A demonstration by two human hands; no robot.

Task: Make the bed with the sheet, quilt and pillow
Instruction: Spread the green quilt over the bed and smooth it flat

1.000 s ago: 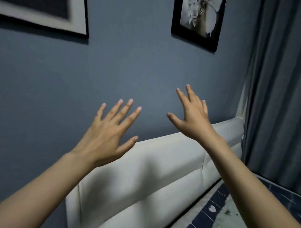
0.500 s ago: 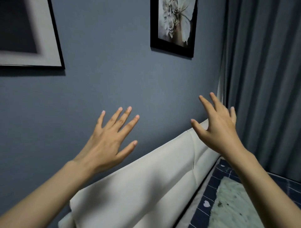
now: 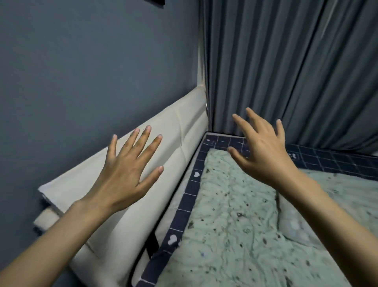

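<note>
A pale green speckled quilt [image 3: 235, 221] lies spread over the bed, reaching close to the head end. Around its edges shows a navy sheet [image 3: 188, 196] with a white grid and small hearts. A soft pale bulge [image 3: 296, 225] under my right forearm could be a pillow; I cannot tell. My left hand [image 3: 126, 174] is raised in front of the headboard, fingers spread, holding nothing. My right hand [image 3: 263, 151] hovers above the bed's far corner, fingers apart and empty.
A cream padded headboard [image 3: 180, 131] runs along the blue-grey wall [image 3: 92, 71] on the left. Grey pleated curtains [image 3: 286, 67] hang behind the bed's far side. A dark picture frame corner [image 3: 157, 2] shows at the top.
The view has swung down and to the right, from the wall and pictures to the bed corner. Both hands stayed raised and open and now hang lower, over the headboard and quilt.
</note>
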